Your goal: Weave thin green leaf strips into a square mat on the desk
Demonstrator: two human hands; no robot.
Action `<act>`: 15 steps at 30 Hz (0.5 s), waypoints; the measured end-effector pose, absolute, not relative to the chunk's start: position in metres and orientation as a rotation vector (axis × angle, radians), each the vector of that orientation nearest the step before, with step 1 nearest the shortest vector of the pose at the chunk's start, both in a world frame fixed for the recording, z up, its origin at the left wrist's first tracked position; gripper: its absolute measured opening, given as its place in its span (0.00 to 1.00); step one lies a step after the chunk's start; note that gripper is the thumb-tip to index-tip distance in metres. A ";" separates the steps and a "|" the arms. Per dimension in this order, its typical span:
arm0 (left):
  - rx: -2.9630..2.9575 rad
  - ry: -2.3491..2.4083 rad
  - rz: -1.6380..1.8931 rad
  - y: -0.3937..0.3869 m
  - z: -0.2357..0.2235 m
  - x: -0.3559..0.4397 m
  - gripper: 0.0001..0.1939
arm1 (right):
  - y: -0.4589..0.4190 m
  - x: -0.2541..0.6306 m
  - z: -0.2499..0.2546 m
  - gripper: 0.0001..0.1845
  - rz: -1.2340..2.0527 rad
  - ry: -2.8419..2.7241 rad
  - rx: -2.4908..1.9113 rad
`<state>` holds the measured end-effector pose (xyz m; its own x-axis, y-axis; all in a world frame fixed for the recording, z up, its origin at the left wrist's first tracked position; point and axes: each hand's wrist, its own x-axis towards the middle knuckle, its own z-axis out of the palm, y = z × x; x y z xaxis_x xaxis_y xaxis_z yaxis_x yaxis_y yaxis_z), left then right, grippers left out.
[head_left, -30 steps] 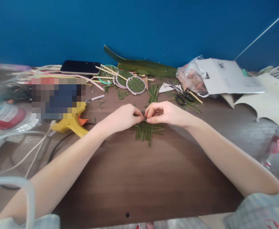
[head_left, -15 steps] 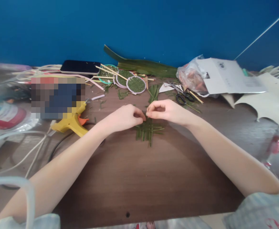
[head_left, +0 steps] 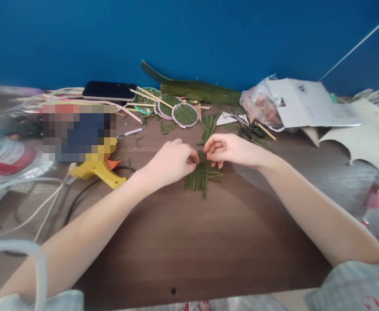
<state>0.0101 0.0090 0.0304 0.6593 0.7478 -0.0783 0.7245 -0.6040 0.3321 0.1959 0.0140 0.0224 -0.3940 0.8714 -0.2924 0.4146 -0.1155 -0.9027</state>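
Green leaf strips lie crossed over one another as a small woven mat on the brown table. My left hand rests at the mat's upper left, thumb and forefinger closed on the strips there. Opposite it, my right hand has its thumb and forefinger pinched at the upper right edge, seemingly on a strip whose end the fingers hide. Its other fingers curl below. More loose leaf strips lie just behind the hands.
Behind are round mesh pieces, wooden sticks, a long leaf, a phone and scissors. A yellow glue gun with cables lies left. White card and a plastic bag are at right.
My right hand has shifted slightly right, and its lower fingers now show beneath. The left hand has turned a little, its fingertips still on the strips. The woven mat stays in place.
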 end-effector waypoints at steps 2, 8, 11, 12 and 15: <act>2.592 1.146 0.117 0.008 0.028 0.011 0.12 | 0.015 0.197 0.022 0.09 1.575 -1.751 -1.410; 2.608 1.079 0.190 0.011 0.017 0.013 0.07 | 0.017 0.199 0.022 0.07 1.750 -1.628 -1.381; 2.558 1.057 0.225 0.010 0.016 0.014 0.07 | 0.018 0.200 0.021 0.06 1.813 -1.521 -1.369; 2.533 1.052 0.243 0.010 0.016 0.014 0.08 | 0.018 0.201 0.020 0.06 1.831 -1.497 -1.354; 2.456 1.057 0.286 0.008 0.016 0.014 0.10 | 0.020 0.203 0.018 0.07 1.870 -1.483 -1.306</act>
